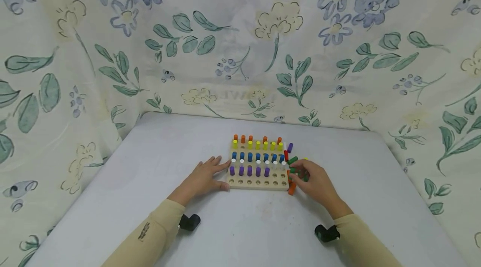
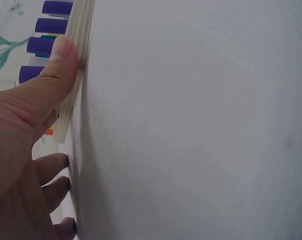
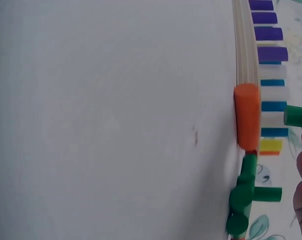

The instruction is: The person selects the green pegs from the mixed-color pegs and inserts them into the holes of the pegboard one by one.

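Observation:
A wooden pegboard (image 1: 259, 186) lies on the table, with rows of upright pegs in orange, yellow, blue, white and purple. The row nearest me holds bare holes, and two more show at the right of the purple row (image 1: 249, 171). My left hand (image 1: 203, 176) rests at the board's left side, thumb (image 2: 63, 55) against its edge and fingers spread on the table. Over the board's right edge, my right hand (image 1: 315, 179) pinches a green peg (image 3: 297, 116); its far end is hidden by the fingertips.
Loose pegs lie along the board's right side: an orange peg (image 1: 291, 189), several green pegs (image 3: 241, 197), a red peg (image 1: 286, 155) and a purple peg (image 1: 290, 147). A yellow peg (image 1: 306, 159) shows partly behind my right hand. Patterned cloth (image 1: 240, 50) hangs behind the white table.

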### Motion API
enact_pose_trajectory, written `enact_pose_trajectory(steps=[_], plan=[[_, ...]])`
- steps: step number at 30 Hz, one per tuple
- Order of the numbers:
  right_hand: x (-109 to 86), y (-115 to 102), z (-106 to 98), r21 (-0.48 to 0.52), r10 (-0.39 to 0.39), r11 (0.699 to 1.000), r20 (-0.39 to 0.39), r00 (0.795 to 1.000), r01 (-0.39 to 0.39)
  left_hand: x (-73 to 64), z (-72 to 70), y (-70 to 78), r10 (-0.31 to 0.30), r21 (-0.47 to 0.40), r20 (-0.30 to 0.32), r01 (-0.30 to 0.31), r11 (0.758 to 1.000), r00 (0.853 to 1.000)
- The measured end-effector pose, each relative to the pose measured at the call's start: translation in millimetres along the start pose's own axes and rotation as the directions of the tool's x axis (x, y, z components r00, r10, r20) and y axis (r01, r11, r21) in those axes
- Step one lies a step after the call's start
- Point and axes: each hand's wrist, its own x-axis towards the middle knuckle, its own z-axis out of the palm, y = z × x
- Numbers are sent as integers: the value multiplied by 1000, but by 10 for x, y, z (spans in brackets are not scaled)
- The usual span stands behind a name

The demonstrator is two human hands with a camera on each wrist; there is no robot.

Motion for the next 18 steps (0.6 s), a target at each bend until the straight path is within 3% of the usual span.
enact_pose_trajectory(steps=[18], plan=[[126,-185,215,17,-8,1000,44,999,7,15,-15,-1,-22,2,28,22,1000,999]])
